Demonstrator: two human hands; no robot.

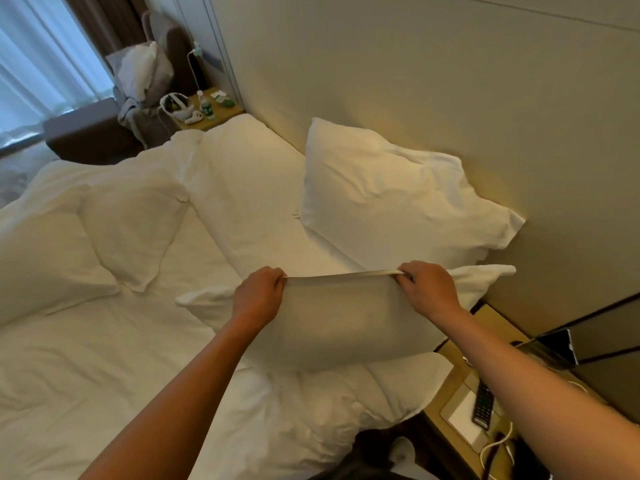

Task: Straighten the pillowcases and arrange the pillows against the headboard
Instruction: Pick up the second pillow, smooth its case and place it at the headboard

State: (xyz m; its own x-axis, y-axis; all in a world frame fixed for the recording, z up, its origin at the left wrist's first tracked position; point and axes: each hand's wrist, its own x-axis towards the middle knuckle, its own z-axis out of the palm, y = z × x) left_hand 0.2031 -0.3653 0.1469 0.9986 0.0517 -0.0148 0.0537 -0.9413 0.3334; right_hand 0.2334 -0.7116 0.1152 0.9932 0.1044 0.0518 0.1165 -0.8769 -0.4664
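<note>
**Two hands on one soft pillow**

Both hands pinch the top hem of a pillow (pixel 332 327) held upright over the bed (pixel 104 358): left hand (pixel 258 294) and right hand (pixel 427 289) with fingers curled over the taut edge. It looks light, limp and wrinkle-prone, so corners or seams seem the best holds. Another pillow (pixel 391 199) leans on the headboard (pixel 450 98); a third (pixel 135 216) lies mid-bed.
</note>
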